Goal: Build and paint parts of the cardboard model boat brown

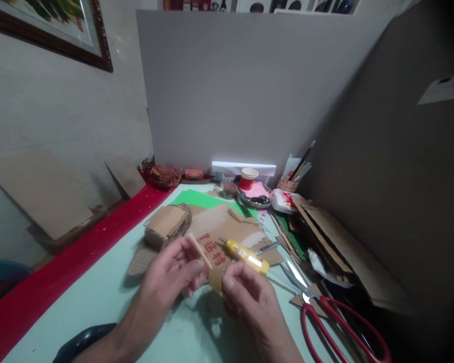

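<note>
My left hand (170, 275) is closed on a thin wooden stick (200, 251), which slants down to the right from its fingers. In the fingertips of my right hand (249, 297) is a small rounded piece of brown cardboard (216, 279). The stick's lower end meets or lies very close to the top of this piece. Just beyond the hands lie a yellow-handled tool (247, 256) and a sheet of cardboard with red lettering (227, 224). A small cardboard box-like model (167, 225) stands behind my left hand.
Red-handled scissors (306, 297) lie at the right, beside stacked cardboard (348, 242). Farther back are a green sheet (196, 198), a red paper cup (248, 179), a round tray (263, 202) and a brush holder (287, 184). A dark object (85, 343) is at the lower left.
</note>
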The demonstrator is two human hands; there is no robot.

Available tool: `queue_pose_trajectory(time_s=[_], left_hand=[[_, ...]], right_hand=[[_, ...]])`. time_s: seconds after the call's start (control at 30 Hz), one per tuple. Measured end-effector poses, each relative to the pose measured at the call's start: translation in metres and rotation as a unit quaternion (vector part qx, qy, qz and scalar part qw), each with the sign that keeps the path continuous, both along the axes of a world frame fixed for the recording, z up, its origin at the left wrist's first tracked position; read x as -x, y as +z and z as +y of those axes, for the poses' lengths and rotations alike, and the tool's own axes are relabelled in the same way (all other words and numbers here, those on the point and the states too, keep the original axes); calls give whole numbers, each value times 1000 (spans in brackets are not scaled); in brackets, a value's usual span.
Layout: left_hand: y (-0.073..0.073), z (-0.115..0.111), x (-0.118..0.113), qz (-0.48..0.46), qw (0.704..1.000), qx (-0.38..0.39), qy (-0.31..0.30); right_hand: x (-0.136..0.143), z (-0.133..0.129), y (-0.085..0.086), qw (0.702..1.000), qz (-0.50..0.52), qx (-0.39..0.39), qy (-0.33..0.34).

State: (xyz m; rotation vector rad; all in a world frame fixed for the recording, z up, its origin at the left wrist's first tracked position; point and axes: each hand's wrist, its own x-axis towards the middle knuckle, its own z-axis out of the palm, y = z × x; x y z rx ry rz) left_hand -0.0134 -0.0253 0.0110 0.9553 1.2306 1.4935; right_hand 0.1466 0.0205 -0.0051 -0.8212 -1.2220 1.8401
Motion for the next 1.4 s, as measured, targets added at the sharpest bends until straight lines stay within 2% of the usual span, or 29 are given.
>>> queue_pose_trajectory(time_s=[0.23, 0.4, 0.6, 0.77, 1.1, 1.4], left_hand=[[-4, 1, 3, 2, 999, 27, 24], [-3, 2, 2, -19, 998, 19, 50], [6, 4, 2, -28, 999, -1, -21], [10, 6, 1, -48, 998, -23, -40], [6, 6, 0, -1, 999, -40, 15], [11, 7, -3, 61, 996, -40, 50]], right_hand=[[0, 3, 0, 999, 7, 7, -34], [2, 1, 2, 999, 17, 36, -15], [1, -2, 4, 998, 38, 54, 7], [-1, -3, 8, 997, 43, 55, 13], [-3, -2, 6, 999, 34, 29, 26], [-2, -4, 3, 999, 26, 16, 23]])
